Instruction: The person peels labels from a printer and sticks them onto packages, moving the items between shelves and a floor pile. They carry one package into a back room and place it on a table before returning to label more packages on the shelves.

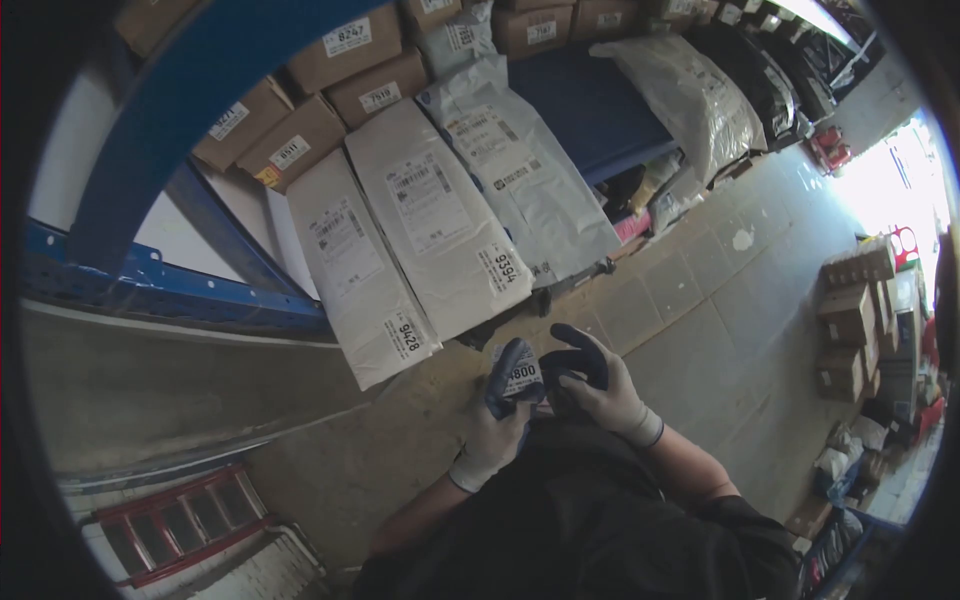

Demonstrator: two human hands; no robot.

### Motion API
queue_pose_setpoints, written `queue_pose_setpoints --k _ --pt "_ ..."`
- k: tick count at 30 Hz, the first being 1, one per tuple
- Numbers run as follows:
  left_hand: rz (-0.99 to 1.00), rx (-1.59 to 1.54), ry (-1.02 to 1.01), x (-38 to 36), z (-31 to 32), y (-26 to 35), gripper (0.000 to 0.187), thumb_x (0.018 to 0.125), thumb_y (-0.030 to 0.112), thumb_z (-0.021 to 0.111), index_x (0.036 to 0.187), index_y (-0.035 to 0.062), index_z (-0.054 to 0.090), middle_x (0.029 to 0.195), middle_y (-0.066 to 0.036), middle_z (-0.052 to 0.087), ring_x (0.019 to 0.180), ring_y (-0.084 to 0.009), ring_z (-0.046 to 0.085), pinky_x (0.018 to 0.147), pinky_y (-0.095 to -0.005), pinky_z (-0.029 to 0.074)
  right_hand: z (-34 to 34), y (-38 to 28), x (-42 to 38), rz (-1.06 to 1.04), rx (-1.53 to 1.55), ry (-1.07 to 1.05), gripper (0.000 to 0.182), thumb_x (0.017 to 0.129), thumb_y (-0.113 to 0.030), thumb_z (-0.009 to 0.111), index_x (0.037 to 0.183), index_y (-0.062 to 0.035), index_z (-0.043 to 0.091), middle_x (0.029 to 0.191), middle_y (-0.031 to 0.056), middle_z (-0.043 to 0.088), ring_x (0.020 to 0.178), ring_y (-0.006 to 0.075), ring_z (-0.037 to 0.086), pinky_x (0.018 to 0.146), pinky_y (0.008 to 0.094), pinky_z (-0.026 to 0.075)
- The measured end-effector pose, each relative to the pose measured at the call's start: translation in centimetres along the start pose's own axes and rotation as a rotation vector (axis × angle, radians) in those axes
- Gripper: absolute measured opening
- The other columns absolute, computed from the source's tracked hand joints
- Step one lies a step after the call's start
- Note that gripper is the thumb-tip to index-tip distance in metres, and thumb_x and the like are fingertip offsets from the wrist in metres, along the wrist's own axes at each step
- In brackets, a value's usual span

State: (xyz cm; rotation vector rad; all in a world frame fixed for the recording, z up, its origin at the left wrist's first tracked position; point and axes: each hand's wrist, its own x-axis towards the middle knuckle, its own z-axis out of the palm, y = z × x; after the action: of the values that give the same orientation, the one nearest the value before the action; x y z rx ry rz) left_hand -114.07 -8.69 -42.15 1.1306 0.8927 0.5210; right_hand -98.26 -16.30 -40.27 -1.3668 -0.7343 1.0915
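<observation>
Both my hands wear white gloves with dark blue palms and meet in front of my chest. My left hand holds a small white label printed with a number ending in 800. My right hand touches the label's right edge with its fingertips. Just above the hands, white mailer bags with number stickers 9428 and 9594 hang over the edge of a blue shelf.
Cardboard boxes with numbered labels fill the shelf behind the bags. A blue rack upright runs at the left. More stacked boxes stand on the tiled floor at the right. A red step stool sits lower left.
</observation>
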Motion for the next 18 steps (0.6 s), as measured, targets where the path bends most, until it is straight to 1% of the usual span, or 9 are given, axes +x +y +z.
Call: queue_pose_setpoints --k 3,5,6,9,11,12,15,17,18 --pt "0.172 0.103 -0.064 -0.1 -0.4 -1.5 0.058 0.091 0.017 0.066 0.143 0.0024 0.044 0.133 -0.018 0.057 0.124 -0.0288 0.052 0.104 -0.0392 0.044 0.0 -0.1 0.0 0.014 0.087 -0.035 0.061 0.088 -0.022 0.071 0.137 0.0031 0.045 0.132 0.0177 0.057 0.111 0.0285 0.064 0.097 0.0391 0.053" --pt "0.084 -0.057 -0.172 -0.1 -0.6 -2.7 0.062 0.092 0.004 0.058 0.148 0.0012 0.032 0.143 -0.019 0.044 0.133 -0.0280 0.043 0.109 -0.0397 0.040 0.1 -0.3 0.3 -0.002 0.058 -0.044 0.053 0.086 -0.019 0.073 0.130 0.0032 0.053 0.126 0.0150 0.061 0.111 0.0243 0.063 0.097 0.0354 0.052" --pt "0.062 -0.095 -0.200 -0.2 -0.7 -2.7 0.063 0.092 0.001 0.056 0.149 0.0009 0.029 0.146 -0.019 0.041 0.135 -0.0278 0.041 0.111 -0.0399 0.039 0.1 -0.4 0.4 -0.007 0.051 -0.045 0.051 0.086 -0.019 0.074 0.128 0.0032 0.055 0.125 0.0143 0.063 0.111 0.0233 0.063 0.097 0.0344 0.052" --pt "0.211 0.249 -0.190 -0.4 -0.4 -0.9 0.064 0.092 0.003 0.057 0.150 0.0020 0.028 0.148 -0.017 0.041 0.137 -0.0268 0.041 0.113 -0.0387 0.036 0.1 -0.6 0.7 -0.007 -0.090 -0.037 0.047 0.080 -0.016 0.079 0.122 -0.0014 0.062 0.113 0.0113 0.069 0.101 0.0213 0.067 0.089 0.0317 0.056" --pt "0.343 0.422 -0.137 -0.2 -0.2 0.4 0.073 0.086 0.015 0.071 0.146 0.0000 0.033 0.135 -0.017 0.054 0.122 -0.0284 0.054 0.104 -0.0386 0.043 -0.1 -0.5 0.8 0.003 -0.165 -0.038 0.042 0.079 -0.018 0.079 0.115 -0.0021 0.065 0.103 0.0094 0.071 0.092 0.0186 0.069 0.082 0.0298 0.057" --pt "0.375 0.466 -0.123 -0.1 -0.3 0.9 0.075 0.084 0.018 0.074 0.145 -0.0006 0.034 0.132 -0.018 0.057 0.119 -0.0288 0.058 0.101 -0.0386 0.045 -0.2 -0.5 0.9 0.006 -0.184 -0.039 0.040 0.079 -0.019 0.079 0.113 -0.0023 0.066 0.100 0.0090 0.072 0.089 0.0179 0.069 0.080 0.0293 0.057" --pt "0.155 0.364 -0.146 0.5 -0.8 2.0 0.087 0.076 0.031 0.082 0.146 0.0048 0.036 0.137 -0.017 0.052 0.124 -0.0272 0.053 0.104 -0.0382 0.044 -0.5 -0.7 1.2 -0.082 -0.218 -0.056 0.033 0.082 -0.014 0.075 0.111 0.0006 0.067 0.102 0.0107 0.073 0.089 0.0193 0.070 0.080 0.0292 0.058" --pt "0.153 0.249 -0.262 1.1 -1.3 2.5 0.060 0.093 0.040 0.056 0.142 0.0079 0.043 0.141 -0.016 0.049 0.130 -0.0288 0.048 0.108 -0.0396 0.041 -1.1 -0.5 1.6 -0.230 -0.303 -0.167 0.027 0.085 -0.007 0.068 0.111 -0.0005 0.069 0.108 0.0134 0.070 0.095 0.0267 0.068 0.085 0.0347 0.057" --pt "0.152 0.220 -0.290 1.4 -1.4 2.3 0.056 0.097 0.043 0.050 0.141 0.0087 0.045 0.142 -0.016 0.048 0.132 -0.0293 0.047 0.109 -0.0399 0.040 -1.3 -0.4 1.8 -0.267 -0.323 -0.195 0.026 0.085 -0.005 0.066 0.111 -0.0008 0.069 0.110 0.0141 0.069 0.096 0.0286 0.068 0.086 0.0361 0.057"
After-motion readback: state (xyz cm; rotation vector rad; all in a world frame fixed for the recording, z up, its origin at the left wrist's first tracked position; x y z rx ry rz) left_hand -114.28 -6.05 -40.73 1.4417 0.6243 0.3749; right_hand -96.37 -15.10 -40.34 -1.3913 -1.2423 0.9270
